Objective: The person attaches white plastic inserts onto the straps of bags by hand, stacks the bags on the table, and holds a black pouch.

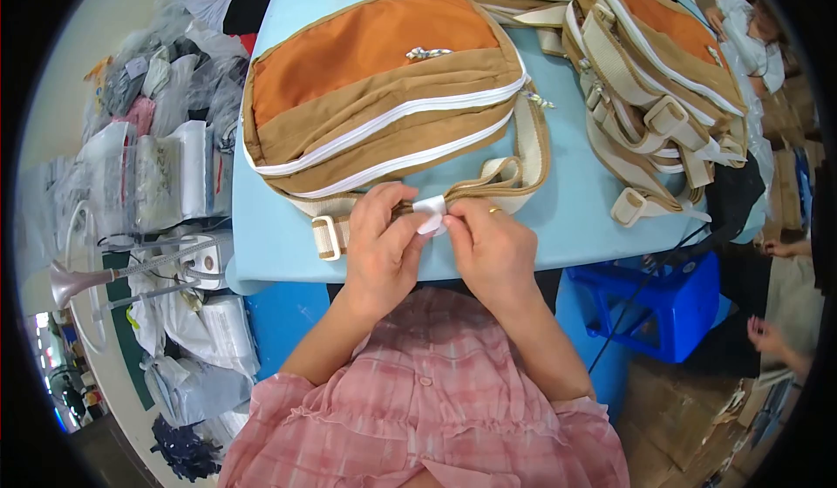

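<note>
An orange and brown bag (pixel 375 57) with white zippers lies on the light blue tabletop. Its cream and brown strap (pixel 534 152) loops round the right side to the near edge. There, my left hand (pixel 379 240) and my right hand (pixel 495 248) meet, fingers closed in a pinch on a small white paper-like piece (pixel 430 213) wrapped at the strap. What lies under this piece is hidden. Left of my left hand, a white slider buckle (pixel 327 238) sits on the strap. A ring is on my right hand.
More orange and brown bags (pixel 663 44) with bundled straps lie at the back right of the table (pixel 593 244). A blue plastic stool (pixel 671 305) stands below on the right. Plastic-wrapped packs (pixel 161 179) and a garment steamer (pixel 205 257) are at left. Other people are nearby.
</note>
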The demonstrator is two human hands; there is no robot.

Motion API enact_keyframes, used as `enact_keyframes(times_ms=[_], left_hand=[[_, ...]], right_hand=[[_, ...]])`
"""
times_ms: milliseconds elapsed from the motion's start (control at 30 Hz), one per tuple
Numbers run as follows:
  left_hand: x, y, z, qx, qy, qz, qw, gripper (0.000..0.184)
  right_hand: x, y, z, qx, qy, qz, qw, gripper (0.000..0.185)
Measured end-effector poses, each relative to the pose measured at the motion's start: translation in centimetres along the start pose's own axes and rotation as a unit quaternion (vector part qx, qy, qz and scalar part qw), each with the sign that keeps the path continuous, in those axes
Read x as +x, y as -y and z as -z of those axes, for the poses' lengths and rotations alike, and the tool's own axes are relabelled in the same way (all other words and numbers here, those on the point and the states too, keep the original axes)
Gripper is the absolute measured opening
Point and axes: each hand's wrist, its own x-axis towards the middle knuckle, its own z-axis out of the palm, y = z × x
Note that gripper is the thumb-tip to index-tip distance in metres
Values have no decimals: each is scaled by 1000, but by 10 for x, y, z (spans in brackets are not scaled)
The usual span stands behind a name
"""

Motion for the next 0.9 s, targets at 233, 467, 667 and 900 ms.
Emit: enact_keyframes(times_ms=[233,467,667,900], left_hand=[[13,-17,-1,83,-1,74,994,24],[9,-12,-9,13,-6,147,989,21],[8,3,-15,18,-36,143,989,27],[5,36,-4,-57,-23,184,981,42]], right_hand=[[3,-7,-7,92,37,-60,993,11],[2,-3,-21,76,33,-145,986,15],[4,-5,-12,63,32,-133,989,17],[-23,-57,120,23,-376,-85,922,16]])
